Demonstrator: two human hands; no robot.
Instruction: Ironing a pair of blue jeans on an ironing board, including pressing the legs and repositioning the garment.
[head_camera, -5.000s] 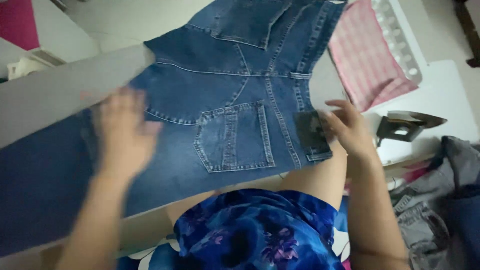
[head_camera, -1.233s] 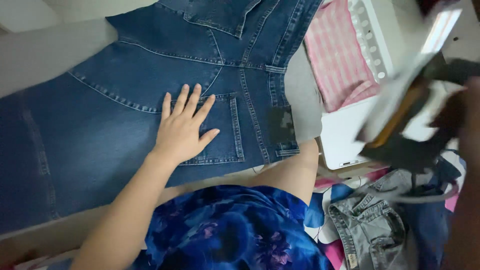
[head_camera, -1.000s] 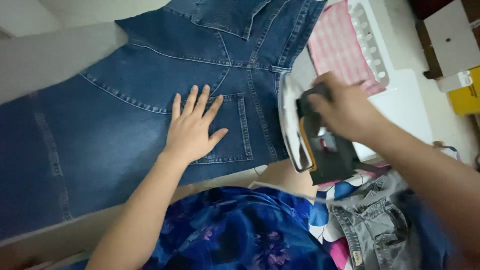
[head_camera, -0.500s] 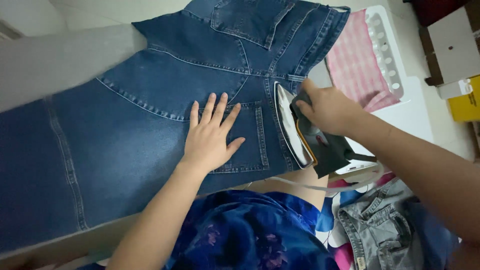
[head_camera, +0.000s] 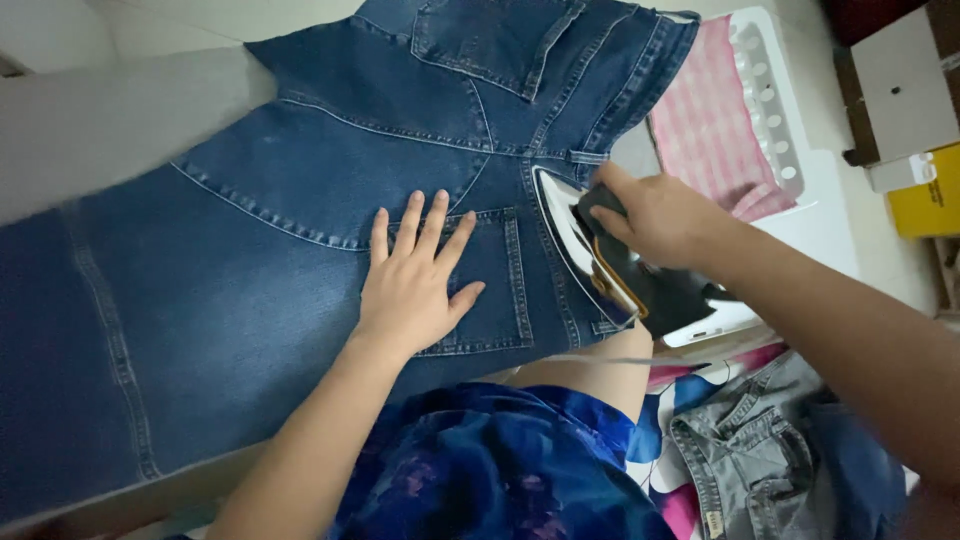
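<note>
Blue denim jeans (head_camera: 300, 200) lie seat-up across the grey ironing board (head_camera: 120, 120), waistband twd the right end, legs running off frame left. Your L hand (head_camera: 415, 285) is flat on the back pocket (head_camera: 480, 280), fingers spread, gripping nothing, just pinning the fabric.

Your R hand (head_camera: 650, 215) is closed round the handle of the clothes iron (head_camera: 610, 260). The iron is tilted, soleplate edge facing the L hand, sitting at the waistband side just beside the pocket; can't tell if the plate is fully touching the denim.

Change: 5 s ago your R hand had no iron and was at the jeans' edge w/ the iron parked on its stand. About 1 s ago you lifted it over; since 0.5 s ago it's barely shifted, and the L hand has stayed on the pocket. So, judging from that, smoothing is done and pressing of the pocket/waistband area is starting. Keep the L fingers away from the plate, they're near.

Around: pink checked cloth (head_camera: 715, 130) in a white basket (head_camera: 775, 100) past the board's end, grey jeans (head_camera: 750, 450) lower right, cardboard box (head_camera: 905, 90) and a yellow box (head_camera: 930, 190) on the floor.
</note>
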